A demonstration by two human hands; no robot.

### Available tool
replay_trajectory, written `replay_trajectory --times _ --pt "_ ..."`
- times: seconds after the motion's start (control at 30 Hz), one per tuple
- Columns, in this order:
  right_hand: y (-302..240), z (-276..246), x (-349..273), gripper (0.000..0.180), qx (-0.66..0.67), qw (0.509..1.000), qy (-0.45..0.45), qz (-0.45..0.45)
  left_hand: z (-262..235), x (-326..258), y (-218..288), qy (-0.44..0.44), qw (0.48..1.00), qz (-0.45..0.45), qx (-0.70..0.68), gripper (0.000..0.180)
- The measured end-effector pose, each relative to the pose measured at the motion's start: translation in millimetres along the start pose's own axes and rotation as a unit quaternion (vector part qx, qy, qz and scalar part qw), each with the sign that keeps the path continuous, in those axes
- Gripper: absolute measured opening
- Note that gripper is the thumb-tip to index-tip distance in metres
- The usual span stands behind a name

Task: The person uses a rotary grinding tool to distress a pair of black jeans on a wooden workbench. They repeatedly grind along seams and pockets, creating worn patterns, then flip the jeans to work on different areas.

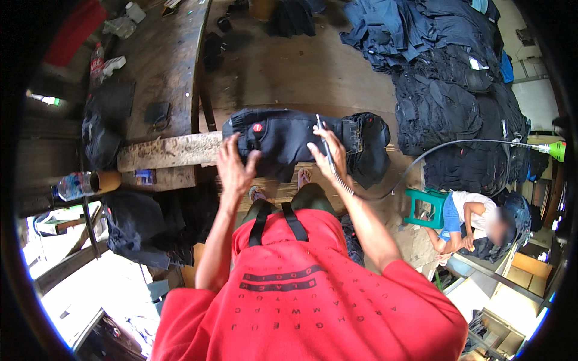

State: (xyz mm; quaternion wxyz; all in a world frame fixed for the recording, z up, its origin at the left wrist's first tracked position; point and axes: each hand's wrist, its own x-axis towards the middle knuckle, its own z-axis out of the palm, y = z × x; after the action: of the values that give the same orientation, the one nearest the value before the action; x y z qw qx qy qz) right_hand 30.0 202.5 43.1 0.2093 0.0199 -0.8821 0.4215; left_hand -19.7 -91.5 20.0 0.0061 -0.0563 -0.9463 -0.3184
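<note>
garment: dark jeans [283, 139] draped over wooden beam [168, 150], 12 o'clock from torso
left hand [233, 165]: fingers spread, pressing fabric flat to steady it
right hand [328, 153]: pinching corded pen-like tool [325, 144], tip on fabric
stack: dark garments [451, 90], 2 o'clock

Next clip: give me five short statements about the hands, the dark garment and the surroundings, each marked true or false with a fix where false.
1. The right hand holds a thin pen-like tool with a cable trailing from it. True.
2. The left hand grips a plastic bottle. False: it rests with fingers spread on the dark garment; a bottle lies apart at far left.
3. The garment is draped over a wooden beam. True.
4. The pile of dark clothes lies to the person's left. False: it is on the right.
5. Another person sits near a green stool at lower right. True.
</note>
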Motion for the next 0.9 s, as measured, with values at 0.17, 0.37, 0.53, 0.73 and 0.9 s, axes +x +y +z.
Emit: replay_trajectory --times 0.17,0.37,0.53,0.73,0.9 --pt "56.8 32.6 22.3 0.040 -0.048 0.985 -0.142 -0.082 -11.6 -9.3 20.0 0.016 0.990 -0.128 -0.065 0.102" --pt "62.3 58.1 44.9 0.047 0.011 0.975 -0.162 -0.153 -16.6 -14.8 -2.6 0.117 0.976 -0.133 0.125 0.092" --pt "78.2 55.1 50.2 0.051 0.057 0.970 -0.180 -0.153 24.0 -4.4 46.6 0.002 0.983 -0.029 0.179 0.067" --pt "75.4 46.8 50.8 0.053 0.054 0.982 -0.132 -0.120 -4.5 31.3 41.6 -0.094 0.982 -0.152 -0.054 0.068" --pt "61.1 47.1 53.5 0.044 0.083 0.978 -0.186 -0.051 6.9 15.0 13.4 -0.027 0.975 -0.154 -0.158 0.069"
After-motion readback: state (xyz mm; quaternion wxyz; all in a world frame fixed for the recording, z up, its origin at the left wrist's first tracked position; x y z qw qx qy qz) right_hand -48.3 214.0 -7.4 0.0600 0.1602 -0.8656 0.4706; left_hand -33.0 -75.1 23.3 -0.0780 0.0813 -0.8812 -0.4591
